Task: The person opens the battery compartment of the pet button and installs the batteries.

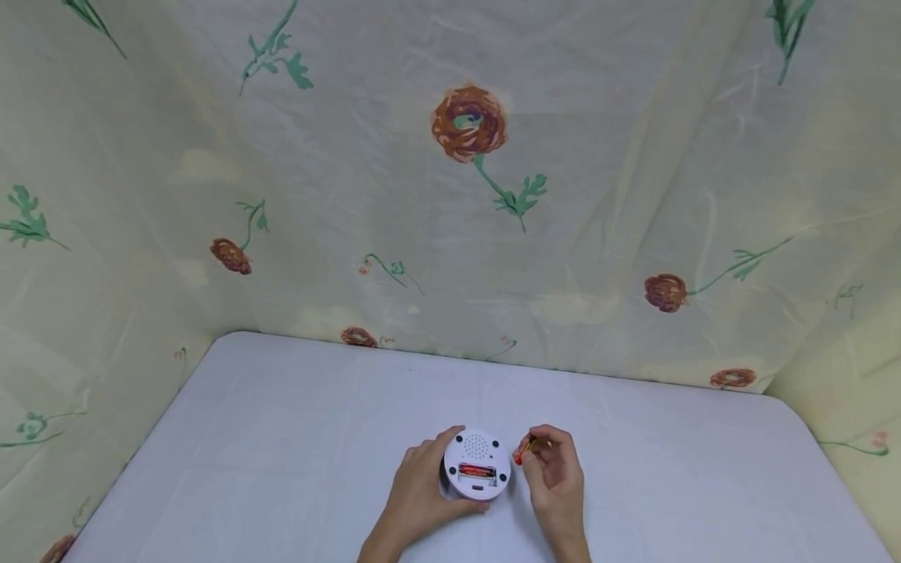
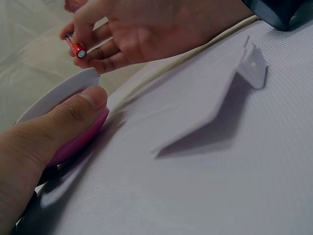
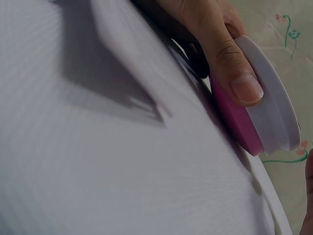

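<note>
My left hand point(image 1: 421, 489) grips a round white device point(image 1: 475, 448) by its rim, underside facing up. One red battery point(image 1: 477, 471) lies in its compartment, which has bare space beside it. Just right of the device, my right hand point(image 1: 559, 486) pinches another red battery point(image 1: 522, 450) between thumb and fingers. In the left wrist view that battery point(image 2: 77, 49) shows its end, held apart from the device. The right wrist view shows the left thumb point(image 3: 237, 73) on the white rim point(image 3: 269, 98) above a magenta part point(image 3: 237, 120); the right hand point(image 3: 308, 200) barely shows.
A thin white angled piece point(image 2: 210, 93) stands out over the white cloth in the left wrist view; a similar white edge point(image 3: 124, 54) shows in the right wrist view. The white-covered table point(image 1: 281, 422) meets a curtain point(image 1: 352, 195) printed with flowers behind and at both sides.
</note>
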### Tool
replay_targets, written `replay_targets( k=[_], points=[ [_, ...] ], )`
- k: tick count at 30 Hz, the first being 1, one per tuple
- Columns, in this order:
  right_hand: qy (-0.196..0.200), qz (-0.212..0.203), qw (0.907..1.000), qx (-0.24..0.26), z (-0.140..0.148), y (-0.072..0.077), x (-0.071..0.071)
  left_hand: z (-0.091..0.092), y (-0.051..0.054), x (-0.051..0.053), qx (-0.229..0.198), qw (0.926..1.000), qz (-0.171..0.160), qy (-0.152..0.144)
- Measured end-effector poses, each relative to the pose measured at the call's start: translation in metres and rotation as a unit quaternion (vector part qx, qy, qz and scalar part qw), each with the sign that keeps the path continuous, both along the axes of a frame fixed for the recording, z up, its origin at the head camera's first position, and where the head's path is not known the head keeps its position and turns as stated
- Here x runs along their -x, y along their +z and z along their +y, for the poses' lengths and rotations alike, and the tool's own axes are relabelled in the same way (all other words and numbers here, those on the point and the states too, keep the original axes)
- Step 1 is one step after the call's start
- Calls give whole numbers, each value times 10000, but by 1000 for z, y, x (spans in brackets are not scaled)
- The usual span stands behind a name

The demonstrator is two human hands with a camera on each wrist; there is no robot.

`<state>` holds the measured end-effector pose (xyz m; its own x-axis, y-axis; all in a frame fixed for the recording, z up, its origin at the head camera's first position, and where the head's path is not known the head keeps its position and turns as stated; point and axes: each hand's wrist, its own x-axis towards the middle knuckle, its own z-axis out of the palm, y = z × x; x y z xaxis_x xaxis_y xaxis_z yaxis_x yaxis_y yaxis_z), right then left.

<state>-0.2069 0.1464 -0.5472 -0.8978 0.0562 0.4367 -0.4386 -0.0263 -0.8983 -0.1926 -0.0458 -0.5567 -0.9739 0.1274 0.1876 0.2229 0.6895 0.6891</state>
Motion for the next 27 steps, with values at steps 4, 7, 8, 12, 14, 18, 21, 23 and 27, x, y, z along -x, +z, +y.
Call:
replay_targets(
  k=[4, 7, 8, 12, 14, 18, 21, 23, 27],
  points=[
    [166, 109, 9998, 91, 0, -1, 0, 0, 1, 0, 26, 10000, -33, -16],
    [214, 148, 9996, 96, 0, -1, -1, 0, 1, 0, 26, 10000, 13, -28],
    [199, 145, 9997, 87, 0, -1, -1, 0, 1, 1, 26, 10000, 28, -29],
    [124, 91, 9999, 37, 0, -1, -1, 0, 0, 1, -11, 10000, 91, -38],
    [145, 70, 9998, 71, 0, -1, -1, 0, 1, 1, -1, 10000, 47, -30],
    [296, 163, 9992, 205, 0, -1, 0, 1, 2, 1, 38, 10000, -49, -10],
    [325, 180, 9992, 165, -1, -1, -1, 1, 1, 0, 28, 10000, -16, -9],
    [237, 92, 9997, -19, -1, -1, -1, 1, 1, 0, 6, 10000, 63, -22],
    [79, -263, 9982, -534, -1, 1, -2, 1, 1, 0, -18, 9999, 107, -20]
  ],
)
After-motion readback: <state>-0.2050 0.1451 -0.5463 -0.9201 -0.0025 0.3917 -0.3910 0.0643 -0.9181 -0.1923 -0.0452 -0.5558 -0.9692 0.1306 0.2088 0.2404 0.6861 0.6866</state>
